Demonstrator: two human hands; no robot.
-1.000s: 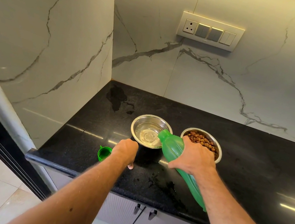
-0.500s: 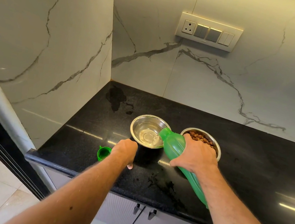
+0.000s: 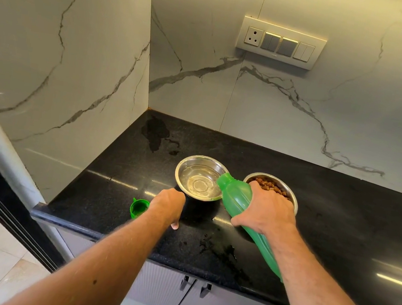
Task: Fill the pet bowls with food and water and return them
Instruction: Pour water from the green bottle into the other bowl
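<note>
A steel water bowl (image 3: pixel 187 168) with a black base stands on the black counter (image 3: pixel 339 223) and holds some clear water. My right hand (image 3: pixel 266 213) grips a green bottle (image 3: pixel 234 195) tipped down to the left, its open mouth at the bowl's right rim. My left hand (image 3: pixel 166 204) is curled against the left side of the bowl's base; its fingers are hidden. A second steel bowl (image 3: pixel 291 198) with brown kibble (image 3: pixel 268 183) stands just right of the first, partly behind my right hand. The bottle's green cap (image 3: pixel 138 207) lies on the counter left of my left hand.
Wet patches lie on the counter at the back left corner (image 3: pixel 156 133) and near the front edge (image 3: pixel 219 250). Marble walls close the counter at the back and left. A switch panel (image 3: pixel 279 43) is on the back wall. Cabinet handles (image 3: pixel 195 284) sit below the front edge.
Both hands have stayed in place and the bottle stays tipped at the bowl's rim. Only the view has shifted slightly.
</note>
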